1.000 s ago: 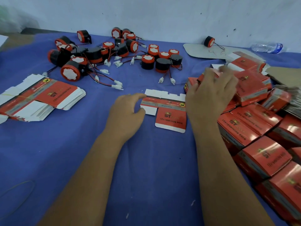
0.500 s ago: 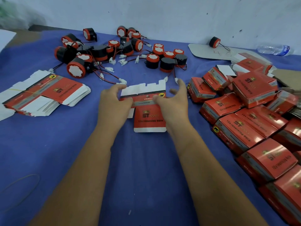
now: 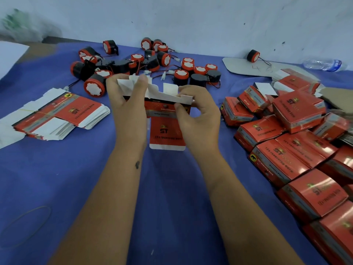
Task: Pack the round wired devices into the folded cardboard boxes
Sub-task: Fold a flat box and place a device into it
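Above the middle of the desk [image 3: 172, 197], the left hand [image 3: 127, 109] and right hand [image 3: 198, 113] each pinch one flat box [image 3: 166, 129] by its white flaps; it is unfolded and holds nothing. Closed boxes [image 3: 282, 163] crowd the right edge, and a banded stack of flat ones [image 3: 57, 115] lies left. Farther back, the round wired devices [image 3: 145, 64] lie loose by the far edge, a bottle [image 3: 322, 64] at the far right corner.

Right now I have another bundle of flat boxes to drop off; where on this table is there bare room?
Bare blue cloth lies near you, between the flat box stack on the left and the folded boxes on the right, though a thin wire loop lies at its left. Crowded: the round devices at the back, and the right side.
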{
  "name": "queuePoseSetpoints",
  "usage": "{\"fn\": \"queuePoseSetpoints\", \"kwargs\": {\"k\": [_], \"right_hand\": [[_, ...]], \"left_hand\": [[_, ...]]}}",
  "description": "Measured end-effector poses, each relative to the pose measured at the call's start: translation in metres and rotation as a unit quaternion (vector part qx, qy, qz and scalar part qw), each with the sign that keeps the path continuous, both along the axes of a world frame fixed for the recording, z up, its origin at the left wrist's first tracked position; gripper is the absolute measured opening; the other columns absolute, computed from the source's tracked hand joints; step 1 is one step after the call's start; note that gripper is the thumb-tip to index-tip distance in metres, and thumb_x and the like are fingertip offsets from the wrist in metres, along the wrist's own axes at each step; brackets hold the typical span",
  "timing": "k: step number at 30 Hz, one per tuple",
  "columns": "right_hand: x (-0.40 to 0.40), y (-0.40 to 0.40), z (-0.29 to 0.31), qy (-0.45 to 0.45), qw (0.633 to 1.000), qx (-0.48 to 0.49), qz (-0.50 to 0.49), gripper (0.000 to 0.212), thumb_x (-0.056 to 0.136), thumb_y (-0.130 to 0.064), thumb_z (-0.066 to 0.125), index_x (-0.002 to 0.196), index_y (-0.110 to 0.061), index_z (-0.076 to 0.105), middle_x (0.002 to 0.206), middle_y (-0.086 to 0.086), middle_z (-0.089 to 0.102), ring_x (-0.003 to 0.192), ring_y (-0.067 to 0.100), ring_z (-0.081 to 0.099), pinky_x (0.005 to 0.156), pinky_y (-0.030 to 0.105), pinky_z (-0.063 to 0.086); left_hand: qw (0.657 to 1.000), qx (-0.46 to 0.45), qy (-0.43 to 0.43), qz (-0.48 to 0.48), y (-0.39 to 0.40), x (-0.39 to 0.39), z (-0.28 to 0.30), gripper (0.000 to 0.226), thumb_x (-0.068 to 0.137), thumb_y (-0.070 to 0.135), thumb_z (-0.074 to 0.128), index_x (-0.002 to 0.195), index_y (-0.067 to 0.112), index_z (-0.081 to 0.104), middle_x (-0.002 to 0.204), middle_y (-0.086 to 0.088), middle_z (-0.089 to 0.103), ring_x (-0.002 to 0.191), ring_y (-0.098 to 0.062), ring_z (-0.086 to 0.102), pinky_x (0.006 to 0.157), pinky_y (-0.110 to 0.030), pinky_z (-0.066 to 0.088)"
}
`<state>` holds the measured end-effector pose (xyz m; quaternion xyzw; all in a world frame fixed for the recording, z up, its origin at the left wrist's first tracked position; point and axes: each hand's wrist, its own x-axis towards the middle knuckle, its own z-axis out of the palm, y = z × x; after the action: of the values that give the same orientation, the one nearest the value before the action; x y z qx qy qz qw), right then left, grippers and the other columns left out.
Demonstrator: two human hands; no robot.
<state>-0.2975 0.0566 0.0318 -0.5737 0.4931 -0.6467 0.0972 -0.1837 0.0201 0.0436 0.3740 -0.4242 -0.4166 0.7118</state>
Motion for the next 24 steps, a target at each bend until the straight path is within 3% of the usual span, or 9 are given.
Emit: {"fn": "queuePoseSetpoints", "kwargs": {"k": [3, 5, 7, 10, 14, 16, 19, 21, 24], "right_hand": [[-0.002, 0.001, 0.001, 0.027, 0.999, -0.022, 0.006, 0.017, 0.084, 0.009, 0.062, 0.091, -0.004, 0.071, 0.101, 0.002, 0.064, 0.098, 0.005, 0.058, 0.088, 0.016, 0.045], [0.0, 0.003, 0.001, 0.013, 0.999, -0.012, 0.033, 0.019, 0.086, 0.009, 0.06, 0.096, -0.003, 0.071, 0.108, 0.008, 0.064, 0.102, 0.005, 0.057, 0.089, 0.017, 0.046], [0.003, 0.004, 0.004, -0.022, 0.997, 0.001, 0.07, 0.021, 0.088, 0.006, 0.056, 0.104, -0.006, 0.064, 0.12, 0.011, 0.059, 0.112, 0.009, 0.053, 0.093, 0.023, 0.047], [0.005, 0.007, 0.009, -0.064, 0.99, -0.015, 0.126, 0.026, 0.088, -0.003, 0.055, 0.111, -0.015, 0.055, 0.136, 0.016, 0.044, 0.13, 0.024, 0.043, 0.105, 0.04, 0.043], [0.001, 0.014, 0.015, -0.051, 0.989, -0.047, 0.132, 0.025, 0.09, -0.009, 0.055, 0.115, -0.009, 0.06, 0.147, 0.016, 0.034, 0.134, 0.008, 0.036, 0.105, 0.022, 0.038], [0.0, 0.015, 0.018, -0.109, 0.984, -0.022, 0.14, 0.017, 0.09, -0.013, 0.054, 0.104, -0.01, 0.065, 0.146, 0.011, 0.037, 0.133, 0.005, 0.039, 0.107, 0.032, 0.041], [-0.002, 0.012, 0.022, -0.242, 0.957, 0.031, 0.156, 0.023, 0.087, -0.02, 0.055, 0.085, 0.001, 0.064, 0.139, 0.014, 0.049, 0.128, 0.022, 0.049, 0.105, 0.048, 0.044], [-0.002, 0.011, 0.022, -0.258, 0.951, 0.05, 0.165, 0.027, 0.086, -0.022, 0.052, 0.072, 0.0, 0.061, 0.135, 0.017, 0.052, 0.125, 0.027, 0.051, 0.099, 0.043, 0.045], [0.004, 0.014, 0.017, -0.203, 0.967, 0.029, 0.149, 0.028, 0.09, -0.02, 0.045, 0.075, -0.005, 0.062, 0.133, 0.015, 0.051, 0.125, 0.023, 0.049, 0.095, 0.024, 0.045]], "left_hand": [[0.999, -0.047, 0.009, 0.005, -0.002, 0.0, 0.01, 0.011, 0.097, 0.025, 0.056, 0.107, 0.027, 0.055, 0.093, 0.024, 0.064, 0.08, 0.007, 0.062, 0.066, -0.012, 0.048], [0.997, -0.065, -0.02, -0.047, -0.003, 0.003, 0.01, 0.044, 0.1, 0.04, 0.051, 0.141, 0.026, 0.044, 0.136, 0.018, 0.049, 0.106, 0.019, 0.053, 0.081, -0.008, 0.046], [0.989, -0.069, -0.072, -0.11, -0.001, 0.008, 0.005, 0.082, 0.089, 0.067, 0.049, 0.156, 0.033, 0.016, 0.157, 0.019, 0.022, 0.126, 0.022, 0.033, 0.098, -0.01, 0.035], [0.973, -0.096, -0.126, -0.168, 0.006, 0.013, 0.002, 0.107, 0.076, 0.072, 0.06, 0.157, 0.033, 0.001, 0.153, 0.029, 0.028, 0.139, 0.006, 0.031, 0.106, -0.022, 0.037], [0.957, -0.162, -0.167, -0.173, 0.003, 0.017, 0.006, 0.099, 0.087, 0.031, 0.072, 0.157, 0.016, 0.005, 0.146, 0.02, 0.042, 0.136, -0.003, 0.042, 0.105, -0.028, 0.044], [0.958, -0.162, -0.158, -0.175, 0.001, 0.017, 0.007, 0.095, 0.088, 0.031, 0.072, 0.157, 0.017, 0.009, 0.146, 0.022, 0.039, 0.136, 0.002, 0.041, 0.105, -0.027, 0.044], [0.959, -0.159, -0.142, -0.187, 0.003, 0.014, 0.005, 0.096, 0.085, 0.046, 0.07, 0.156, 0.02, 0.01, 0.151, 0.006, 0.037, 0.136, -0.006, 0.042, 0.103, -0.025, 0.045], [0.956, -0.158, -0.152, -0.194, 0.005, 0.011, 0.003, 0.099, 0.081, 0.053, 0.072, 0.154, 0.027, 0.01, 0.149, -0.003, 0.04, 0.136, -0.014, 0.044, 0.105, -0.031, 0.045], [0.94, -0.161, -0.202, -0.224, 0.009, 0.003, -0.002, 0.11, 0.073, 0.025, 0.086, 0.156, 0.024, 0.014, 0.145, -0.001, 0.045, 0.134, -0.012, 0.046, 0.095, -0.021, 0.05]]}}
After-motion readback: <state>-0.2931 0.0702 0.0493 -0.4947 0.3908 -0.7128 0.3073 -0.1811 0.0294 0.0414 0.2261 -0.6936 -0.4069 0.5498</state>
